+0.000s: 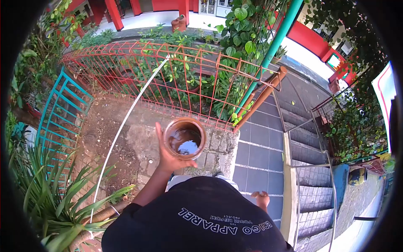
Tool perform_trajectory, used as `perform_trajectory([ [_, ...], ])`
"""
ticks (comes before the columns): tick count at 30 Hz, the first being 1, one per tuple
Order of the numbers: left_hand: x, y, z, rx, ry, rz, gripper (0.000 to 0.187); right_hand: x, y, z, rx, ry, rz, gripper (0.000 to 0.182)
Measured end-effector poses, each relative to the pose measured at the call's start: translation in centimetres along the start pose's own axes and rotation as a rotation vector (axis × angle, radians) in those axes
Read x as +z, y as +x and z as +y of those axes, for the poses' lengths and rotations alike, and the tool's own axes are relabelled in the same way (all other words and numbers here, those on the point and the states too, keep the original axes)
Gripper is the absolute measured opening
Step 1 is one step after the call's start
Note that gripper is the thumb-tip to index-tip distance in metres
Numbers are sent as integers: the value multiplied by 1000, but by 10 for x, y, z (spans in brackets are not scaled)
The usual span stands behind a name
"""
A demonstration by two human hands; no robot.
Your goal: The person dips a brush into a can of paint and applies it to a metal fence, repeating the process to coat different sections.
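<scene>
- One teal metal railing (pixel 52 119), far left.
- One long, thin white pole (pixel 121 126), leaning at the red wire fence (pixel 197 90).
- Left hand (pixel 168 160): cupped around one round, brown, glossy pot (pixel 201 147), held above the paving; dark contents, one bright reflection.
- Right hand (pixel 262 200): fingers loosely curled, beside the black shirt (pixel 201 201).

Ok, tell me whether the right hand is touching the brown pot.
Apart. The head view shows the right hand beside the black shirt, with grey tiles visible between it and the brown pot, which only the left hand holds.
</scene>
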State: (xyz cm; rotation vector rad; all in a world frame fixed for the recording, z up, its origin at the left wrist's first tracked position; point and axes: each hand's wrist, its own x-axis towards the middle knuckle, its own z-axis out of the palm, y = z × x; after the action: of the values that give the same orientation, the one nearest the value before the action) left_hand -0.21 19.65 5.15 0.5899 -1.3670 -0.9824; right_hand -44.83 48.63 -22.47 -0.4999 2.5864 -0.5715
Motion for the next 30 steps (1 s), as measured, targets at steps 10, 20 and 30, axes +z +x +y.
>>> perform_trajectory([
  [10,24,-8,-12,-117,112,-129,165,-24,33,-82,-70,-331,-137,27],
  [20,-81,52,-47,2,223,-229,166,-7,-21,-134,6,-428,-29,36],
  [30,-158,120,-83,48,90,-437,166,64,-58,-340,-118,358,20,19],
])
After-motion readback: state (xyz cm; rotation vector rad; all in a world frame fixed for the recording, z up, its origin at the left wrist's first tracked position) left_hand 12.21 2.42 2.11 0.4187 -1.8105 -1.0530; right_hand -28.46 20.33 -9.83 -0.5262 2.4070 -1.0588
